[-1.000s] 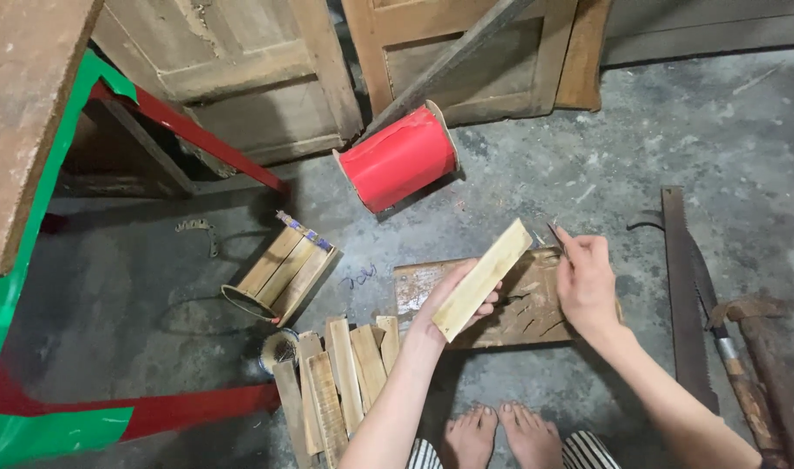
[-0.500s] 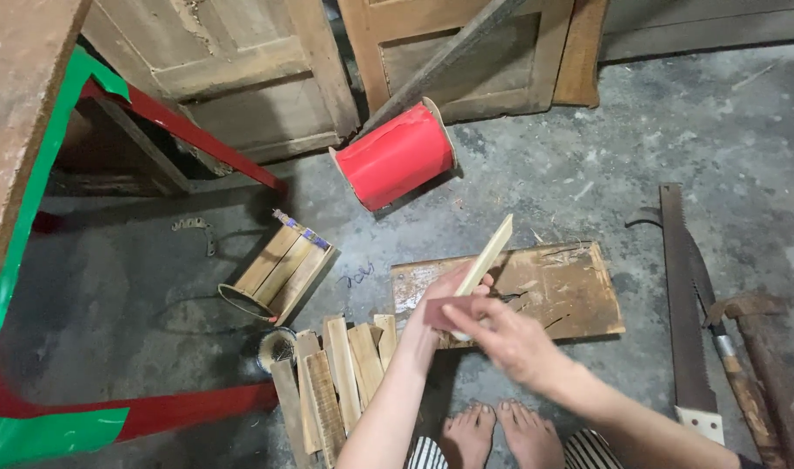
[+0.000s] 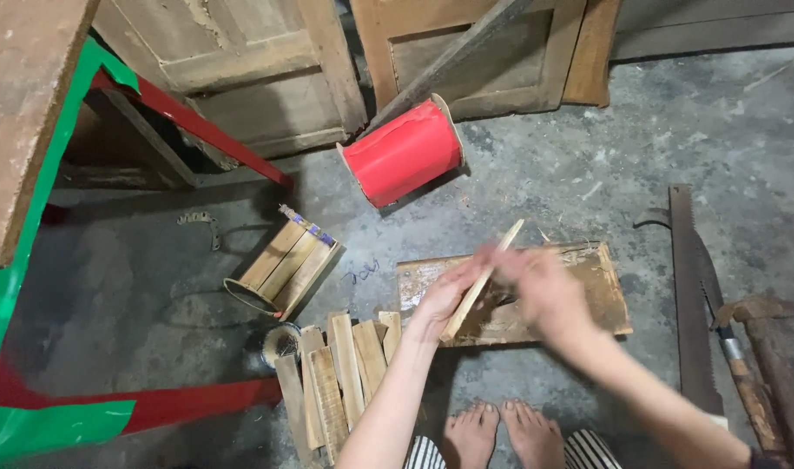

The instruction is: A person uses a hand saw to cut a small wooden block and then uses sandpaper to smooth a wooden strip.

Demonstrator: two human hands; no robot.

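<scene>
Gripping a thin wooden slat point(image 3: 484, 280) over the board point(image 3: 601, 291), left hand point(image 3: 444, 295) clamped, right hand point(image 3: 544, 291) blurred, grip unclear, red spool point(image 3: 403, 152) behind, can point(image 3: 280, 265) holding slats

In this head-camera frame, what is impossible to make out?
- Right hand: motion-blurred, so its grip on the wooden slat is unclear.
- Left hand: fingers partly hidden behind the slat.
- Saw: lower end hidden by the right arm.
- Wood pile: near ends cut off by the bottom edge.
</scene>
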